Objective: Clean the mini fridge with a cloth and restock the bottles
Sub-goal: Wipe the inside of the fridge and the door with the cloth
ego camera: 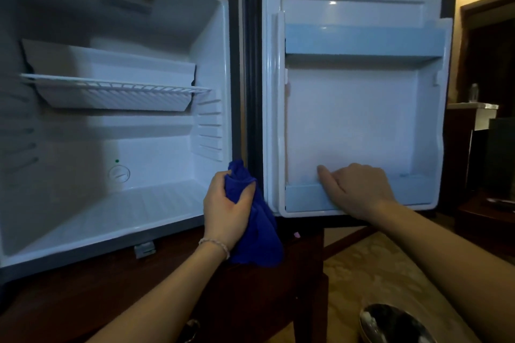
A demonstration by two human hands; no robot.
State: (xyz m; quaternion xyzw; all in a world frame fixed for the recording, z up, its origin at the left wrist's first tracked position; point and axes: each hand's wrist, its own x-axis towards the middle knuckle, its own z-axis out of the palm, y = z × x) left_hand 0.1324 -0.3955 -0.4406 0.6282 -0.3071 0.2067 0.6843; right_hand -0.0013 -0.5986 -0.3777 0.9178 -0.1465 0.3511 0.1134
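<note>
The mini fridge [117, 198] stands open on a dark wooden stand, its white inside bare apart from a wire shelf [111, 85] with a tray behind it. Its door [356, 120] is swung fully open to the right, with an upper rack and a lower door rail [303, 199]. My left hand [223, 206] grips a bunched blue cloth [256, 231] at the hinge edge between cabinet and door. My right hand [354, 189] holds the lower door rail, fingers curled over its top edge. No bottles are inside the fridge.
The wooden stand [278, 287] carries the fridge above a patterned carpet. A clear bottle [473, 93] stands on a counter at the far right. A dark round object [395, 324] lies low at the bottom right.
</note>
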